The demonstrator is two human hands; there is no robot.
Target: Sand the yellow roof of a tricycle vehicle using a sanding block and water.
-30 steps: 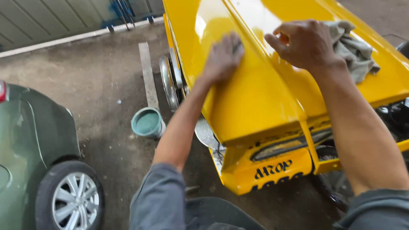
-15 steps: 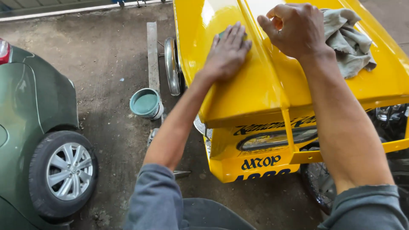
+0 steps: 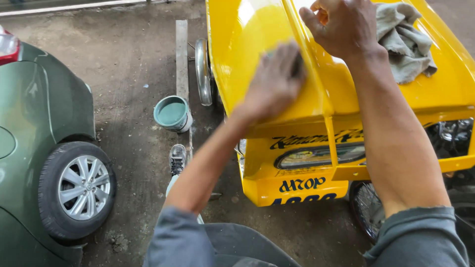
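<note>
My left hand [image 3: 274, 81] lies flat, fingers together, pressed on the yellow panel [image 3: 242, 44], with a dark pad [image 3: 297, 63] just showing under the fingertips. My right hand [image 3: 344, 27] is loosely curled, resting on the panel's ridge and touching the grey rag [image 3: 405, 42] that lies on the bodywork beside it. Below on the floor I see a green pail [image 3: 171, 113], a shoe [image 3: 177, 158] and a green car [image 3: 44, 148].

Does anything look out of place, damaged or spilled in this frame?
Nothing stands out. Left hand presses flat on the yellow panel, a grey rag lies beside the right hand, and the teal bucket stands upright.
</note>
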